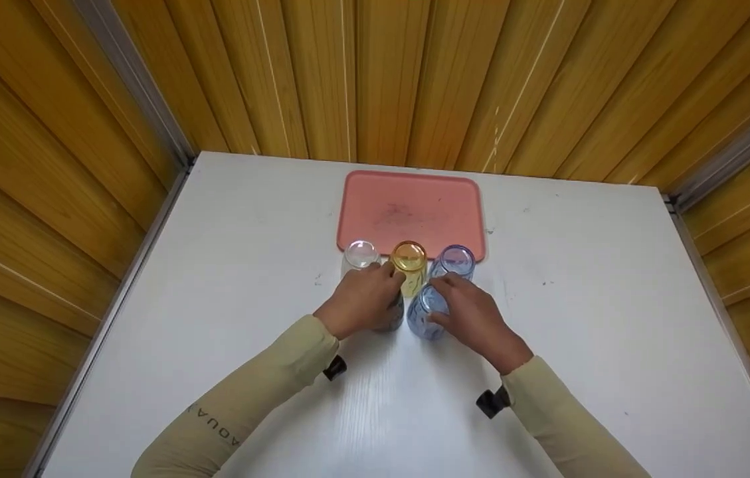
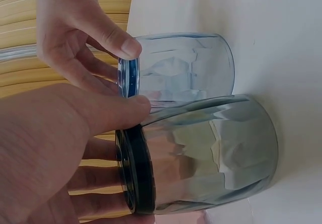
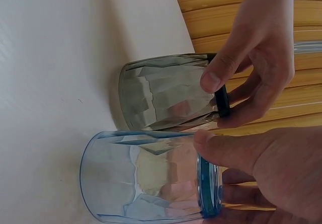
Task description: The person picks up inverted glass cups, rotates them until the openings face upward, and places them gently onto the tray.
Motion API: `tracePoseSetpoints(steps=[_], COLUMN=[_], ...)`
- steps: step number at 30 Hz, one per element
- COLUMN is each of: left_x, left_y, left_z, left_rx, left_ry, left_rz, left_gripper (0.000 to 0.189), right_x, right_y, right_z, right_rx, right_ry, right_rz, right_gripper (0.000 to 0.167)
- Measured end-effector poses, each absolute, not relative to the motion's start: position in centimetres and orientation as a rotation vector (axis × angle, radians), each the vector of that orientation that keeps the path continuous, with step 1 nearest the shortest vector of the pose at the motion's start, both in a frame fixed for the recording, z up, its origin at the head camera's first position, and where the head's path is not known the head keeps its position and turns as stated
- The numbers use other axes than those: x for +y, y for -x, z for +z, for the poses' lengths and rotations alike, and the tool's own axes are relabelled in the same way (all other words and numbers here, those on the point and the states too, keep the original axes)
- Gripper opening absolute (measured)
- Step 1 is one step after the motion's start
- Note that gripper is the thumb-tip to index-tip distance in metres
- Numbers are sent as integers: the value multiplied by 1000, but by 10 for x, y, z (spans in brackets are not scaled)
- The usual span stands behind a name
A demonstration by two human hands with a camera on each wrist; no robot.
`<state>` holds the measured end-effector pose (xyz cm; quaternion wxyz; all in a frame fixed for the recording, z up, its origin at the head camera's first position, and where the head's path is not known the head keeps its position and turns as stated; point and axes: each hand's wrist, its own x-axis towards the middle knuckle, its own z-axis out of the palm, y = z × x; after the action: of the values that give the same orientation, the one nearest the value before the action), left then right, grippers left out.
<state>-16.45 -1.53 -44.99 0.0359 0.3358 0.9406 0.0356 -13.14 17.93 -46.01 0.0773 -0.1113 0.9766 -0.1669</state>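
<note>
My left hand (image 1: 361,295) grips a smoky grey drinking glass (image 2: 216,158) by its dark, thick base. That glass stands upside down, its mouth on the white table. Beside it is a light blue glass (image 3: 146,178), also inverted, held at its base by the thumb and fingers of my right hand (image 1: 474,315). Just behind these two stand a clear glass (image 1: 360,254), a yellow glass (image 1: 411,275) and a purple-blue glass (image 1: 456,260) in a row, all bottom up. Part of the clear glass is hidden behind my left hand.
A pink tray (image 1: 408,206) lies flat behind the glasses, its front edge close to the back row. The white table (image 1: 268,226) reaches out on both sides. Wood-patterned walls (image 1: 388,79) enclose its back and sides.
</note>
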Motion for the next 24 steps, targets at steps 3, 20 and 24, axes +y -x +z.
tracePoseSetpoints(steps=[3, 20, 24], left_x=[-15, -19, -20], left_y=[165, 161, 159], left_z=[-446, -435, -433], left_rx=[2882, 2870, 2880], left_ry=[-1019, -965, -975], left_rz=[129, 211, 200], left_gripper=[39, 49, 48], right_x=[180, 180, 180], right_y=[132, 132, 132], right_z=[-460, -458, -460], right_rx=[2919, 2891, 2897], right_ry=[323, 309, 324], right_rz=[-500, -520, -529], right_gripper=[59, 60, 61])
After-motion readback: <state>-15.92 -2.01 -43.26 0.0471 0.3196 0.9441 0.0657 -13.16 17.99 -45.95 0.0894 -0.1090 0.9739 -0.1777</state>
